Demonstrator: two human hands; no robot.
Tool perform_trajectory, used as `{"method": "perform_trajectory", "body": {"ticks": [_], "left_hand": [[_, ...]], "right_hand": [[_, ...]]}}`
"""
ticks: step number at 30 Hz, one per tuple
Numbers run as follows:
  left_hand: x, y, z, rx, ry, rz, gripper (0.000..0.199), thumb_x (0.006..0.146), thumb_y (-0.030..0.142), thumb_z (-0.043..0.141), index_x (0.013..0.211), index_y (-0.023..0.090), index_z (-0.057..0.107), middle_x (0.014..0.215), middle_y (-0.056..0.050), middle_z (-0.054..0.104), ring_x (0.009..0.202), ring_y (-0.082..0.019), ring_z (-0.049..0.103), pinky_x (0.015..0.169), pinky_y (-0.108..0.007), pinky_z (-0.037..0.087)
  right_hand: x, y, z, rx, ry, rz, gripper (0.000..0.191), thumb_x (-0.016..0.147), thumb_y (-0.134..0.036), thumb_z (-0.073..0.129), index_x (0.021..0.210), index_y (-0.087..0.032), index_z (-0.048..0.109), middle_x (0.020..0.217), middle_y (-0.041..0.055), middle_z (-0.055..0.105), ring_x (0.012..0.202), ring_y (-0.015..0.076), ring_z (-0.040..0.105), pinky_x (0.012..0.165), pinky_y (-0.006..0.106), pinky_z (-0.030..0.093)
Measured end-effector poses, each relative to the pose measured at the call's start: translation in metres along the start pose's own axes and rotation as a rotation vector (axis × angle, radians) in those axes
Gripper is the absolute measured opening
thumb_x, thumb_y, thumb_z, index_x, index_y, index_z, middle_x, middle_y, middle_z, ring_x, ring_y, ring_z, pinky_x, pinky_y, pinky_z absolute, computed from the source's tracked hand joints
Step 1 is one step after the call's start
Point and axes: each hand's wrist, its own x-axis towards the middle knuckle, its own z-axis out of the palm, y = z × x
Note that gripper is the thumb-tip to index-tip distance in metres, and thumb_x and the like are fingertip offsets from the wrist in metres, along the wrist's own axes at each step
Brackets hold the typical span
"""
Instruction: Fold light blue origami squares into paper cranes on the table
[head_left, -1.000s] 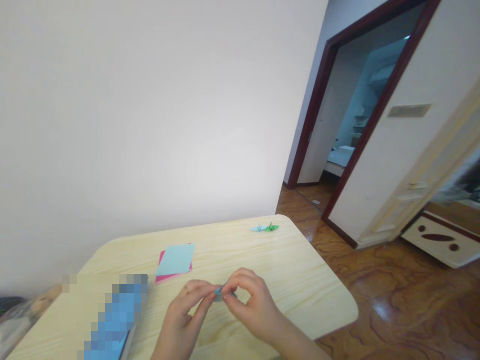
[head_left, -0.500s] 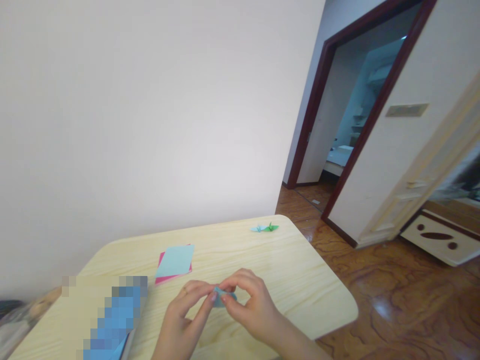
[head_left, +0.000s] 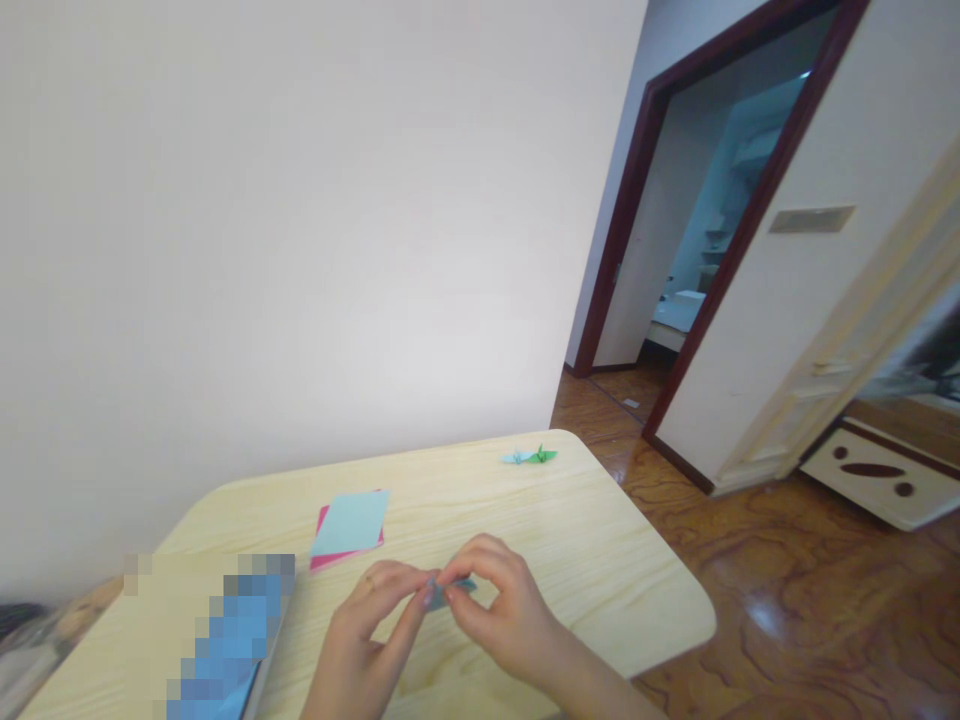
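Observation:
A small piece of folded blue-grey paper (head_left: 438, 598) is pinched between my two hands, just above the front part of the table. My left hand (head_left: 379, 622) grips its left side between thumb and fingers. From the right, my right hand (head_left: 499, 605) pinches it with thumb and forefinger. The fingertips cover much of the paper, so its exact folds cannot be made out. Beyond my left hand lies a stack of square paper sheets (head_left: 351, 523), light blue on top of pink. Two small origami cranes, a light blue crane (head_left: 516, 457) and a green crane (head_left: 541, 455), sit at the far right.
The pale wooden table (head_left: 600, 560) has rounded corners and its far edge runs along a white wall. At the front left a blue-screened device (head_left: 232, 640) is partly pixelated. To the right are a wood-patterned floor and an open doorway (head_left: 675, 220).
The folded paper has tilted between my fingers and shows a narrower, darker side. My hands have stayed almost in place, with only small finger shifts.

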Motion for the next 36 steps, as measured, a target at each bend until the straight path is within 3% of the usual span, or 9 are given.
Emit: {"method": "perform_trajectory", "body": {"ticks": [23,26,29,31,36], "left_hand": [[0.003,-0.002,-0.003,0.025,-0.010,0.106,0.013,0.078,0.017,0.060,0.087,0.025,0.064,0.073,0.000,0.066,0.070,-0.015,0.062,0.065,-0.025,0.050],[0.003,-0.002,-0.003,0.011,0.002,0.077,0.010,0.078,0.018,0.060,0.084,0.024,0.065,0.072,0.000,0.067,0.070,-0.015,0.062,0.065,-0.025,0.050],[0.002,-0.002,-0.003,0.007,0.023,0.032,0.006,0.078,0.021,0.061,0.080,0.024,0.065,0.071,0.000,0.067,0.069,-0.015,0.062,0.065,-0.024,0.050],[0.002,-0.002,-0.003,0.007,0.032,0.001,0.005,0.078,0.023,0.061,0.078,0.024,0.065,0.071,0.001,0.067,0.068,-0.015,0.063,0.065,-0.024,0.050],[0.001,-0.001,-0.003,0.016,0.049,-0.098,0.013,0.078,0.030,0.056,0.069,0.023,0.063,0.065,0.001,0.065,0.062,-0.016,0.062,0.059,-0.024,0.050]], "right_hand": [[0.001,-0.007,-0.004,-0.138,-0.011,-0.077,0.020,0.068,-0.004,0.057,0.074,-0.021,0.066,0.072,0.0002,0.059,0.077,0.0148,0.055,0.078,0.030,0.038],[0.000,-0.004,-0.004,-0.095,0.039,-0.038,0.021,0.067,-0.005,0.059,0.080,-0.020,0.063,0.077,0.0009,0.059,0.081,0.0157,0.055,0.078,0.029,0.040],[0.000,0.001,-0.004,-0.008,0.116,0.041,0.035,0.063,-0.005,0.062,0.095,-0.018,0.059,0.090,0.0036,0.059,0.088,0.0172,0.054,0.080,0.029,0.042],[0.000,0.003,-0.004,0.063,0.099,0.118,0.036,0.063,-0.008,0.064,0.098,-0.017,0.059,0.091,0.0042,0.060,0.087,0.0172,0.056,0.080,0.029,0.044],[0.003,0.002,-0.004,0.178,-0.003,0.288,0.009,0.071,-0.023,0.064,0.076,-0.015,0.067,0.072,0.0024,0.066,0.072,0.0158,0.060,0.070,0.026,0.046]]}}
